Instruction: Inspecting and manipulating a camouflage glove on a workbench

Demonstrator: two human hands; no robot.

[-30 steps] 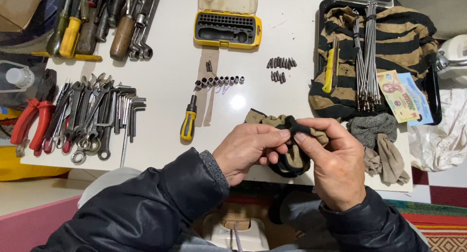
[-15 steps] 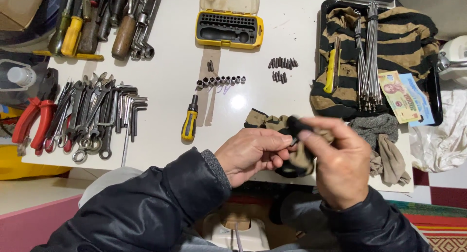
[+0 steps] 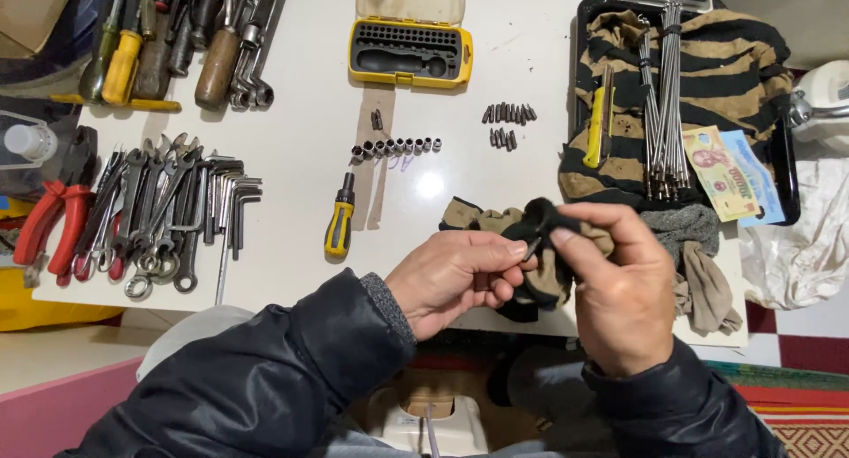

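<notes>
Rag (image 3: 539, 246) in black and tan sits bunched between your two hands at the near edge of the white table (image 3: 301, 113), just in front of you. Your right hand (image 3: 619, 290) pinches its dark top fold between thumb and forefinger. Your left hand (image 3: 455, 277) is curled with its fingertips closed against the rag; a small part may be pinched there, but you cannot tell what.

Taking the rag as the landmark: a yellow-handled screwdriver (image 3: 340, 217) lies to its left, and a row of small sockets (image 3: 395, 147) lies beyond it. Further off in that direction stands an open yellow bit case (image 3: 409, 56). Loose bits (image 3: 508, 115) lie beyond the rag too. A pile of wrenches (image 3: 168, 215) sits far to its left, red pliers (image 3: 49, 232) beside them. To its right, a striped cloth (image 3: 716, 56) carries a bundle of steel rods (image 3: 663, 104).
</notes>
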